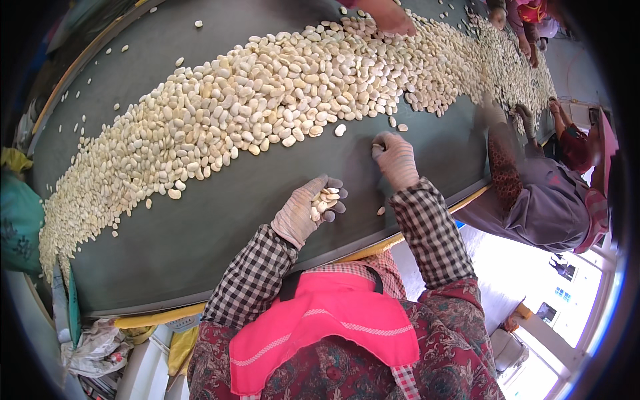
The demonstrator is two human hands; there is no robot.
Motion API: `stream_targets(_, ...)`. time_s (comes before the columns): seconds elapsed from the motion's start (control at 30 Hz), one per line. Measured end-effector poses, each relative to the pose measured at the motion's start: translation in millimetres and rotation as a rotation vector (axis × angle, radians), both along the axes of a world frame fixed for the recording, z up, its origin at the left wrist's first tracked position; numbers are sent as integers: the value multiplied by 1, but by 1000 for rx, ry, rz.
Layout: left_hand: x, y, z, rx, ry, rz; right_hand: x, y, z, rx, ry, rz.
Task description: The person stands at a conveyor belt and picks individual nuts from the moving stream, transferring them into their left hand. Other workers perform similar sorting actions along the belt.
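My left hand (298,212), in a pale knit glove with grey fingertips, is cupped palm up over the near side of the belt. Several white beans (324,202) rest in its palm and curled fingers. My right hand (396,157), gloved alike, hovers to the right with thumb and forefinger drawn together; a small pale thing shows at the fingertips, too small to tell from the glove. Just beyond it lie loose beans (402,128). A long heap of white beans (280,90) runs across the dark green conveyor belt (200,245) from lower left to upper right.
Yellow padding (155,317) lines the belt's near edge. A co-worker in a grey apron (545,205) stands close on the right; another person's hand (385,15) reaches into the heap from across. A green sack (20,222) stands at the left end, with plastic bags (97,345) below.
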State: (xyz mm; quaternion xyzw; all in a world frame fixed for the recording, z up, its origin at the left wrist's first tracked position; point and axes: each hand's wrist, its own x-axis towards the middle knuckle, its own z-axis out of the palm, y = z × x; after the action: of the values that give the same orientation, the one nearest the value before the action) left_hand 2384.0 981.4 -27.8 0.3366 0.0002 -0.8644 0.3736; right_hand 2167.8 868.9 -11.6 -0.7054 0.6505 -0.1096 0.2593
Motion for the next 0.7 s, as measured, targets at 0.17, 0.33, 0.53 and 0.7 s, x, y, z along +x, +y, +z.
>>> stream_targets(0.17,5,4,6,26,15,19,15,60,50,172,-359,247)
stream_targets(0.33,18,14,4,46,44,11,-13,98,49,171,176,75)
stream_targets(0.53,35,24,-4,46,70,14,-20,128,7,137,248,34)
stream_targets(0.7,51,34,-2,30,57,-57,31,122,43,83,-151,-23)
